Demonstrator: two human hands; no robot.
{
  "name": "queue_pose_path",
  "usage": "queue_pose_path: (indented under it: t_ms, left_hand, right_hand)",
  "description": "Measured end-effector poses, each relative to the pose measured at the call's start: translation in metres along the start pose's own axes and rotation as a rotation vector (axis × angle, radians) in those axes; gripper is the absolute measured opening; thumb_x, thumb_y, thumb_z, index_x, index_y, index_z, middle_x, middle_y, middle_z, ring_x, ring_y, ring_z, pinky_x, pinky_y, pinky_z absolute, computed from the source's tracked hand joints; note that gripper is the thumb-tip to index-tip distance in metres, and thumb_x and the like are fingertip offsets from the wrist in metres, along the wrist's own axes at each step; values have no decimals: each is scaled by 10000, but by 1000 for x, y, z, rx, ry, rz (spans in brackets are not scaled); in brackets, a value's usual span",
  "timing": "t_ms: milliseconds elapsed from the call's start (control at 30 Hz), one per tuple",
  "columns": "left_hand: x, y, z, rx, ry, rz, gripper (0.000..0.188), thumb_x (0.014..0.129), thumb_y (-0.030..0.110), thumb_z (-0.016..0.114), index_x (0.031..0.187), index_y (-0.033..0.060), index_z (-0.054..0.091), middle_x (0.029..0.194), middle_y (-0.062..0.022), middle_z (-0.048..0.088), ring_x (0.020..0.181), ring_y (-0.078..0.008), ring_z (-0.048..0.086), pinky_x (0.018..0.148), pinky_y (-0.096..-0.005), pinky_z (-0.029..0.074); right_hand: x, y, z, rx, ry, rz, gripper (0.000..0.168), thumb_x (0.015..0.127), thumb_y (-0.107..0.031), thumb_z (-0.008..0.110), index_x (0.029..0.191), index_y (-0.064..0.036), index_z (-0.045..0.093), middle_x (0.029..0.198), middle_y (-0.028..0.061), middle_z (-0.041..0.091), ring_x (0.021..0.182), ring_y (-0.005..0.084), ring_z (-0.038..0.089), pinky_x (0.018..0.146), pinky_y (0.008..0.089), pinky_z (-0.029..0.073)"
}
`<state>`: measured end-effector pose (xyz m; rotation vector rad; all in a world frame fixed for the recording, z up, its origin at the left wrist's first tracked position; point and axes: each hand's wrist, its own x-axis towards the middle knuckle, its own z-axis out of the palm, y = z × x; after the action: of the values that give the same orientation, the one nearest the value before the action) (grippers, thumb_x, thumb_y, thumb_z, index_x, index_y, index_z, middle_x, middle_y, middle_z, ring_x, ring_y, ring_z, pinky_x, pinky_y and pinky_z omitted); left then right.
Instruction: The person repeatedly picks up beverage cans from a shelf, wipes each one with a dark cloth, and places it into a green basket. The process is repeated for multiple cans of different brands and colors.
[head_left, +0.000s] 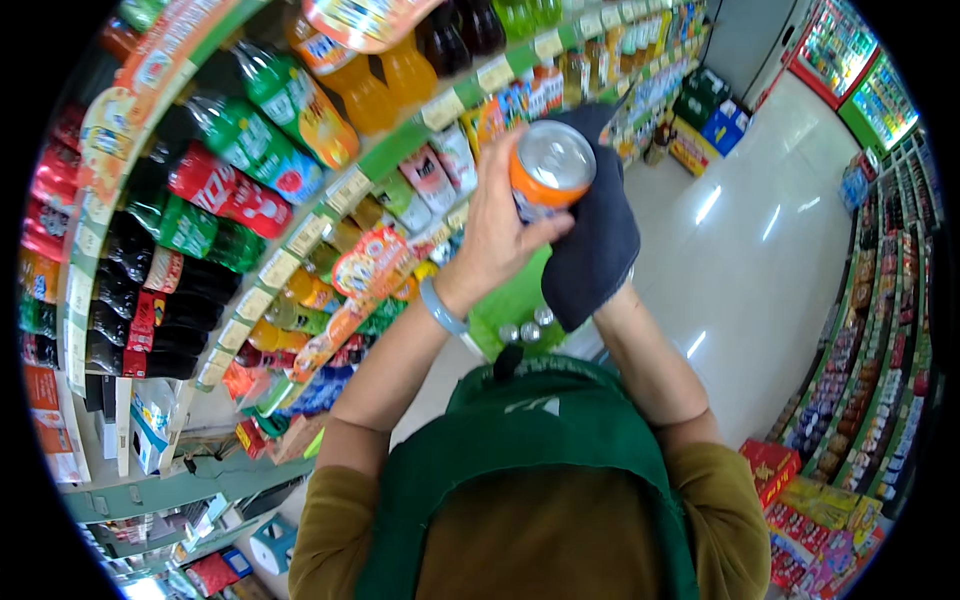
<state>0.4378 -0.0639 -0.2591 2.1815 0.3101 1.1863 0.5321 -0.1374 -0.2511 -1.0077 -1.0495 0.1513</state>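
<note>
My left hand (499, 217), with a pale blue bangle at its wrist, grips an orange drink can (551, 169) whose silver lid faces the camera. A dark grey cloth (592, 232) lies against the can's right side and drapes over my right hand (619, 289), so its fingers are hidden and only the wrist and heel of the hand show. Below the cloth, several silver-topped cans (530, 331) stand on a bright green surface (510, 300). I wear a green apron over an olive shirt.
Curved shelves with soda bottles (232, 187) and a lower row of drink cartons (427, 176) run along the left. Cartons (690, 146) sit on the glossy floor (720, 247) beyond. Packed shelves (862, 337) line the right, and red boxes (769, 469) stand at lower right.
</note>
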Motion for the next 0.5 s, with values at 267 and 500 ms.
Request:
queue_pose_path:
  t_ms: [267,500]
  left_hand:
    - [-37,-58,39,-56,-175,-340,740,686,126,757,1293,14,349,1204,-221,483,1147,-362,476,959,-392,387]
    - [-109,-125,124,183,-412,-568,651,611,78,774,1164,49,432,1028,-195,556,997,-380,523,835,-429,438]
  right_hand:
    - [-7,65,-53,-589,-515,-28,314,634,-117,640,906,12,551,975,243,585,904,398,573,775,429,461]
    - [-84,206,-102,-1180,-939,78,393,465,-348,699,685,-35,610,660,174,560,643,350,576,580,378,445]
